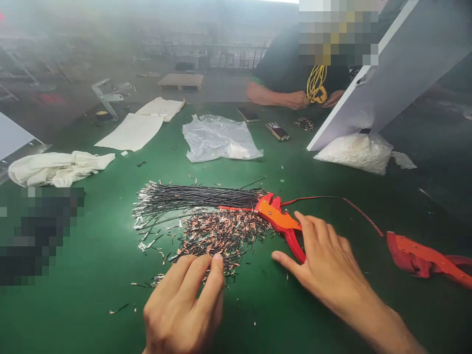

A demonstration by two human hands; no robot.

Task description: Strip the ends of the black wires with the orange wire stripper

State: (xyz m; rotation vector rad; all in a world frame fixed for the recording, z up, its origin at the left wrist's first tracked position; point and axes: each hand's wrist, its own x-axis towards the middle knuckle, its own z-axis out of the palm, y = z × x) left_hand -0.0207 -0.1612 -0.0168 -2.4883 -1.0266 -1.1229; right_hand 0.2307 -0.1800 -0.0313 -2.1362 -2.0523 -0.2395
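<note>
A bundle of thin black wires [195, 196] with metal ends lies across the green table [92, 275]. Below it spreads a heap of short cut wire bits [221, 236], black with copper tips. My left hand [184, 305] rests palm down at the near edge of that heap, fingertips touching the bits, holding nothing. My right hand [324, 263] lies flat with fingers apart over the handles of a red and orange wire stripper [280, 221], whose jaws sit at the wire bundle's right end. A thin red wire [332, 198] runs rightward from the stripper.
A second red stripper [424, 258] lies at the right. A clear plastic bag [217, 137], a bag of white parts [354, 152], a slanted white board [391, 69], two phones [277, 131], white cloths [55, 167] and paper sheets [132, 130] lie farther back. Across the table a person's hands [298, 100] hold yellow wires.
</note>
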